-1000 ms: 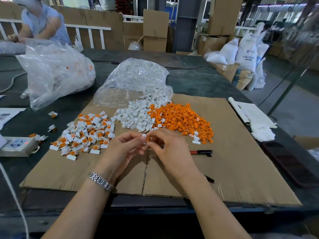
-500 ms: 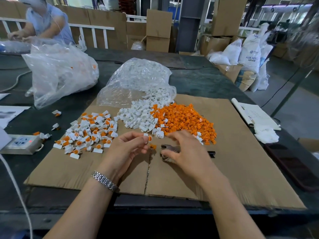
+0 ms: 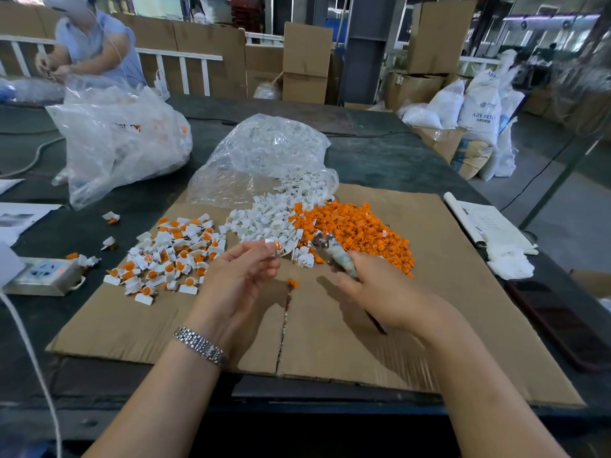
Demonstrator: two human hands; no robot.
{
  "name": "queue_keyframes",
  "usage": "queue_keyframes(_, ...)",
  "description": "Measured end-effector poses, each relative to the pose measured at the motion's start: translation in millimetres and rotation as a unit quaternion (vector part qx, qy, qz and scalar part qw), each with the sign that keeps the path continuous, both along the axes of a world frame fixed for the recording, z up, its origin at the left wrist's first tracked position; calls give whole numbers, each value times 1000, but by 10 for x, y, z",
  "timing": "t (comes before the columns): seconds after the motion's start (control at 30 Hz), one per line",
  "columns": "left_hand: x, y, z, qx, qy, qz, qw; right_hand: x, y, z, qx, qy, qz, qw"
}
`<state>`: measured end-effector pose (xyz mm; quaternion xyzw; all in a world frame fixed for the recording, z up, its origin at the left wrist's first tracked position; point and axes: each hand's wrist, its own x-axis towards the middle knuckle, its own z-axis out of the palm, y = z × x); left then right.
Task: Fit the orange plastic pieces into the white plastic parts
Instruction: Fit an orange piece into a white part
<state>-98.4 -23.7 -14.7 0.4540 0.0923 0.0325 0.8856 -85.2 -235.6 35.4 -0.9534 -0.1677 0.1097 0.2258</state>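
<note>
My left hand [image 3: 243, 279] pinches a white plastic part with an orange piece in it [image 3: 274, 247] above the cardboard. My right hand [image 3: 380, 289] grips a pair of pliers [image 3: 332, 254], jaws pointing up and left toward that part, a short gap away. One loose orange piece [image 3: 293, 283] lies on the cardboard between my hands. Behind them sit a heap of white parts [image 3: 267, 219] and a heap of orange pieces [image 3: 357, 231]. A spread of fitted white-and-orange pieces [image 3: 172, 256] lies to the left.
The cardboard sheet [image 3: 429, 325] covers a dark table. A clear bag [image 3: 264, 153] spills white parts at the back; a bigger bag [image 3: 115, 137] stands far left. A power strip [image 3: 43, 274] is at left, papers and cloth [image 3: 496, 239] at right. Another person [image 3: 89, 44] works far left.
My right hand left the part, reached to the cardboard, picked up the pliers and lifted them toward my left hand. An orange piece dropped onto the cardboard between the hands.
</note>
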Motion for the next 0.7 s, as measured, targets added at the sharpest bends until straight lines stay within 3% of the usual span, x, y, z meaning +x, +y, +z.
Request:
queue_keyframes(0.13,-1,-80,133,24,-24,26,999,-3,187,113,64,101,12,993)
queue_keyframes(0.3,-22,-117,128,82,-31,79,993,-50,383,57,176,153,-20,972)
queue_keyframes(0.53,-28,-154,115,97,-22,110,989,-77,458,-15,203,141,-20,969)
queue_keyframes(0.7,-31,-178,123,114,-20,117,986,-95,499,-112,200,74,-5,977)
